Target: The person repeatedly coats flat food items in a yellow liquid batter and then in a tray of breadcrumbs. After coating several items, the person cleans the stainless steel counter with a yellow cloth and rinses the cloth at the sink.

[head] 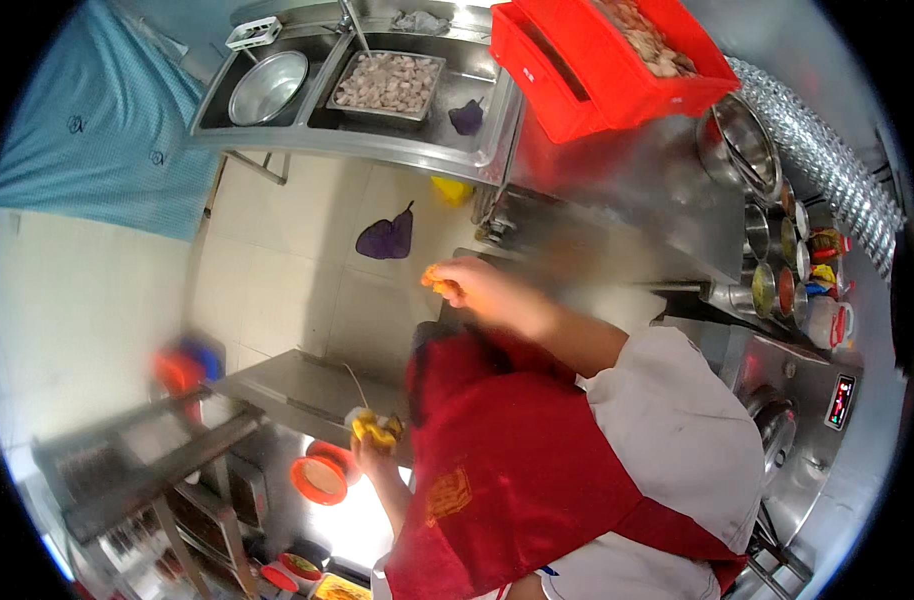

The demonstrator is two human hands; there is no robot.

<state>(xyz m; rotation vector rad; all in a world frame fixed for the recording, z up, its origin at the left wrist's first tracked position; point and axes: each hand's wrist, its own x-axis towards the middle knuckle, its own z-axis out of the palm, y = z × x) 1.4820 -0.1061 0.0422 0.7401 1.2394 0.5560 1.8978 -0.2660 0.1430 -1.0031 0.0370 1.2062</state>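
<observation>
My right hand (457,283) is closed around a small crumpled orange item (436,280), in front of the dark red apron (517,450). Lower in the view, my left hand (374,454) grips a crumpled yellow item (376,429) with whitish parts. What these two items are, I cannot tell. Close to my left hand, an orange-rimmed bowl (318,480) with beige contents rests on a bright surface. A dark purple piece of cloth or mesh (386,235) lies on the tiled floor.
Beyond the floor, a double steel sink (314,139) holds a tray of cut pale pieces (388,84) under the tap and a metal basin (268,88). Red plastic crates (614,75) stand on the steel counter. Seasoning tins (763,289) and a cooker (787,420) are at right.
</observation>
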